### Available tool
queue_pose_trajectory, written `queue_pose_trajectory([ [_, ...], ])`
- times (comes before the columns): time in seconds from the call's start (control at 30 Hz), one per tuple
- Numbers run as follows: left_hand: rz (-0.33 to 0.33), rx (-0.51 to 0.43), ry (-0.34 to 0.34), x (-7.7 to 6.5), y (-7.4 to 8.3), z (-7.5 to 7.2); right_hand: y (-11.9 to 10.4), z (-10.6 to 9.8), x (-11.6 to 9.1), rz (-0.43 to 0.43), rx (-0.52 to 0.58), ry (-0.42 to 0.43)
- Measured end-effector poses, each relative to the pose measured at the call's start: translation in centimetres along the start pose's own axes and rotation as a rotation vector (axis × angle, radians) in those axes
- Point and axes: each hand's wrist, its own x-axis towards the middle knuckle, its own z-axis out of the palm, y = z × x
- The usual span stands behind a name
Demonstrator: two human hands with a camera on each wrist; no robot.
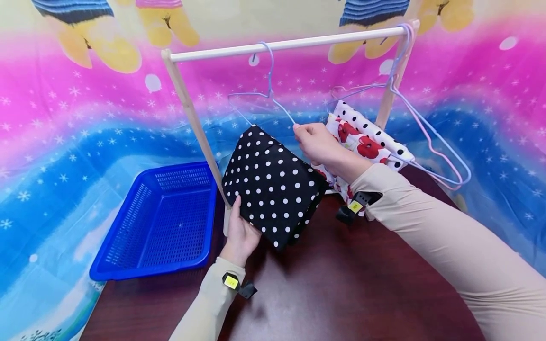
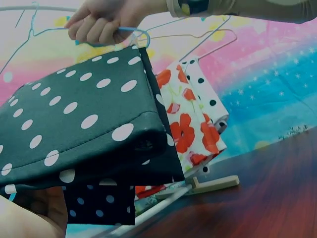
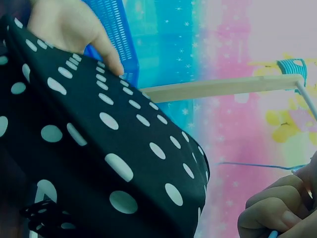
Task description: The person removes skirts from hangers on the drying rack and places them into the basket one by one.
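A folded black cloth with white polka dots [image 1: 273,182] is draped over a pale blue wire hanger [image 1: 270,90], whose hook sits on the wooden rail. My left hand [image 1: 243,232] holds the cloth by its lower left edge, thumb on the front and the other fingers behind it. At the hanger's right shoulder, my right hand [image 1: 320,142] grips the wire above the cloth. The left wrist view shows those right-hand fingers [image 2: 94,27] curled round the wire. The cloth hangs tilted, its lower corner over the table.
The wooden rack [image 1: 294,43] stands on a dark red table [image 1: 341,284]. At its right end, more hangers [image 1: 443,151] carry a red-flowered white cloth [image 1: 367,144] and a black-dotted white cloth [image 1: 356,118]. A blue plastic basket [image 1: 213,213] stands left of the rack.
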Motion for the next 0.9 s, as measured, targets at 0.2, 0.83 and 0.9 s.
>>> queue_pose_trajectory([
  [0.2, 0.001, 0.021, 0.002, -0.9, 0.6, 0.7, 0.4, -0.4, 0.4, -0.029, -0.09, 0.029],
  [0.83, 0.027, 0.069, -0.093, -3.6, 1.7, 2.9, 1.1, -0.9, 1.4, -0.19, -0.453, 0.141],
  [0.9, 0.06, 0.061, -0.099, -3.9, 1.8, 3.2, 1.1, -0.9, 1.5, -0.206, -0.478, 0.142],
])
